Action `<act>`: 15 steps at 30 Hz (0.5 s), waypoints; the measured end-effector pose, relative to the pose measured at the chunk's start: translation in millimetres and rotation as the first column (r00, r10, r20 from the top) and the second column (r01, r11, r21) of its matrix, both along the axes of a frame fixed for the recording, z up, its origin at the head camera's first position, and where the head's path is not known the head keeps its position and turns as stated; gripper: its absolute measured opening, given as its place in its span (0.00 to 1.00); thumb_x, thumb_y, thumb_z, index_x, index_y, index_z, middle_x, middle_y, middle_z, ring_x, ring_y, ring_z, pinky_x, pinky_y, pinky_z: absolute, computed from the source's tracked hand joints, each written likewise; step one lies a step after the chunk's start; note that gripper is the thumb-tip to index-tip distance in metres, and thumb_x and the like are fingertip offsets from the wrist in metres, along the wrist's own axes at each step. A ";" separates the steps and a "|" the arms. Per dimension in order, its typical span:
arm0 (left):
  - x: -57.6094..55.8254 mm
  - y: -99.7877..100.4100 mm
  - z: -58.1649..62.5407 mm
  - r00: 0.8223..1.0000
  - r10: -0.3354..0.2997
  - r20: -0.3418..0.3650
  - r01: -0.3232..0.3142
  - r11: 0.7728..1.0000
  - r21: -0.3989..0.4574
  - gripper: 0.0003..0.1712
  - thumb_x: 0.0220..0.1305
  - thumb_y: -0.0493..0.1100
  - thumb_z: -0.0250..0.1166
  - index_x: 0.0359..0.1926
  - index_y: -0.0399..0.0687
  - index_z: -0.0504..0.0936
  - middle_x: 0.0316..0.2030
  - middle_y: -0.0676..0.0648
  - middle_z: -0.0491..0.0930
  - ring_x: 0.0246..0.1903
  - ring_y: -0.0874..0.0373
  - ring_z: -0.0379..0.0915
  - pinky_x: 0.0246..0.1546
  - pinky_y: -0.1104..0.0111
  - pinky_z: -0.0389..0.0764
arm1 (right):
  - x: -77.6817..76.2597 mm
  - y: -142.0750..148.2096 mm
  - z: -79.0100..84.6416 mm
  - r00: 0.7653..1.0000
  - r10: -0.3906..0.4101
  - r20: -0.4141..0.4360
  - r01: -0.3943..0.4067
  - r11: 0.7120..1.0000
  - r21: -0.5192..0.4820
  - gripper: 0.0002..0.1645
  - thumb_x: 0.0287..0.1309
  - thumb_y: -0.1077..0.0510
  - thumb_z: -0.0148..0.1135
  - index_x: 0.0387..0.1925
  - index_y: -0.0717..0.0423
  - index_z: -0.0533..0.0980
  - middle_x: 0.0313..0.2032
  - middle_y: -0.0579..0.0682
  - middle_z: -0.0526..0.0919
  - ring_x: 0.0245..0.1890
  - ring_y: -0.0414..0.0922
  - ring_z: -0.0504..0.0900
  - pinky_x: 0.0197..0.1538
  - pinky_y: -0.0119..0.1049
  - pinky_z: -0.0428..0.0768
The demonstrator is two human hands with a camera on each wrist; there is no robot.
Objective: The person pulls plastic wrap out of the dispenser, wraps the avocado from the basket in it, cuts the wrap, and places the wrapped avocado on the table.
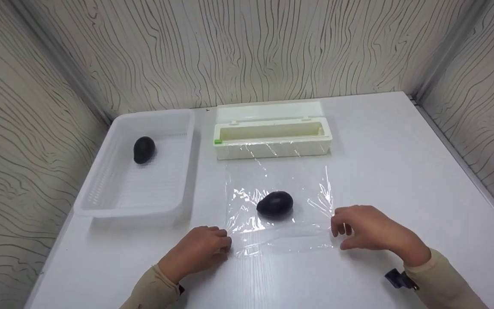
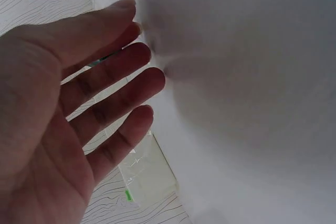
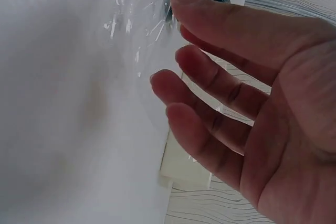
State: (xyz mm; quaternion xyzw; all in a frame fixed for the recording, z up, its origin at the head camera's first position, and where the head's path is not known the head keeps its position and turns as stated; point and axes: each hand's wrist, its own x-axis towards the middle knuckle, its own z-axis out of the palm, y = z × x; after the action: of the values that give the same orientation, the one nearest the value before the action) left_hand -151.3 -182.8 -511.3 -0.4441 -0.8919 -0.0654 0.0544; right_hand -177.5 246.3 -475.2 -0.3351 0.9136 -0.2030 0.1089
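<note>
A dark avocado (image 1: 275,204) lies on a sheet of clear plastic wrap (image 1: 281,236) spread over the table. The sheet runs back to a white wrap dispenser box (image 1: 272,149) with its lid raised. My left hand (image 1: 200,251) is at the near left corner of the wrap, and in the left wrist view its fingers (image 2: 128,90) are loosely bent with nothing between them. At the wrap's right edge is my right hand (image 1: 369,229), fingertips right beside the film. Its thumb and fingers (image 3: 205,124) stand apart, slightly curved, in the right wrist view.
On the left stands a white plastic basket (image 1: 135,212) with a second dark avocado (image 1: 144,149) inside. A small green piece (image 1: 218,141) sits on the dispenser's left front edge. Wood-patterned walls (image 1: 272,51) enclose the table at the back and sides.
</note>
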 end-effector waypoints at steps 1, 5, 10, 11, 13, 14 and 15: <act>-0.1 0.4 -1.1 1.000 0.000 -0.012 0.000 1.000 0.003 0.12 0.51 0.39 0.81 0.29 0.54 0.84 0.26 0.58 0.79 0.27 0.64 0.75 0.27 0.74 0.76 | 2.1 1.7 -2.7 1.000 -0.007 0.007 0.007 1.000 0.003 0.18 0.39 0.60 0.84 0.30 0.42 0.82 0.28 0.35 0.78 0.30 0.33 0.75 0.33 0.31 0.73; -0.4 1.4 -3.3 1.000 0.008 -0.012 -0.008 1.000 0.005 0.12 0.54 0.33 0.78 0.28 0.52 0.83 0.25 0.56 0.79 0.25 0.65 0.72 0.28 0.74 0.76 | 5.3 6.5 -15.0 1.000 -0.019 0.024 0.019 1.000 0.007 0.16 0.38 0.61 0.82 0.27 0.40 0.83 0.27 0.33 0.76 0.29 0.31 0.71 0.33 0.30 0.72; 0.3 0.5 -4.0 1.000 0.013 -0.006 -0.013 1.000 -0.018 0.11 0.57 0.34 0.75 0.28 0.51 0.82 0.25 0.56 0.77 0.25 0.65 0.69 0.26 0.75 0.74 | 3.4 11.7 -26.0 1.000 0.000 0.020 0.000 1.000 -0.010 0.15 0.41 0.64 0.78 0.22 0.39 0.82 0.25 0.31 0.76 0.28 0.29 0.68 0.33 0.30 0.70; 0.3 -0.1 -4.0 1.000 0.011 -0.012 -0.011 1.000 -0.019 0.11 0.57 0.34 0.75 0.28 0.51 0.81 0.25 0.56 0.77 0.25 0.64 0.69 0.25 0.75 0.73 | 3.1 12.8 -27.2 1.000 0.004 0.017 -0.003 1.000 -0.014 0.15 0.42 0.64 0.78 0.22 0.39 0.82 0.25 0.30 0.76 0.28 0.29 0.68 0.34 0.29 0.71; 0.3 -1.7 -4.1 1.000 0.008 -0.021 -0.009 1.000 -0.017 0.11 0.57 0.34 0.75 0.28 0.51 0.81 0.25 0.56 0.76 0.25 0.64 0.69 0.25 0.75 0.73 | 2.7 14.4 -28.5 1.000 0.004 0.020 -0.004 1.000 -0.016 0.15 0.44 0.63 0.79 0.22 0.39 0.81 0.24 0.30 0.76 0.28 0.29 0.68 0.33 0.29 0.70; 0.2 -2.5 -3.8 1.000 0.006 -0.024 -0.006 1.000 -0.012 0.11 0.58 0.34 0.75 0.28 0.52 0.81 0.25 0.56 0.76 0.25 0.64 0.70 0.25 0.74 0.73 | 2.6 15.2 -29.0 1.000 0.003 0.024 -0.003 1.000 -0.014 0.15 0.45 0.62 0.79 0.23 0.40 0.81 0.24 0.30 0.75 0.28 0.29 0.68 0.33 0.29 0.70; -0.1 -3.2 -3.5 1.000 0.004 -0.027 -0.004 1.000 -0.009 0.11 0.58 0.34 0.74 0.28 0.52 0.81 0.25 0.56 0.77 0.26 0.64 0.70 0.26 0.74 0.74 | 2.5 15.8 -29.2 1.000 0.003 0.028 -0.003 1.000 -0.009 0.15 0.47 0.62 0.78 0.23 0.40 0.80 0.24 0.30 0.75 0.28 0.29 0.67 0.33 0.29 0.70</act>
State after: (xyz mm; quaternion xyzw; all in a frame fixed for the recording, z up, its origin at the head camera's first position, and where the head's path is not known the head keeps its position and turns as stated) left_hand -151.5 -185.9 -514.7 -0.4436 -0.8922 -0.0553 0.0647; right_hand -175.0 262.1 -504.4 -0.3338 0.9106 -0.2115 0.1207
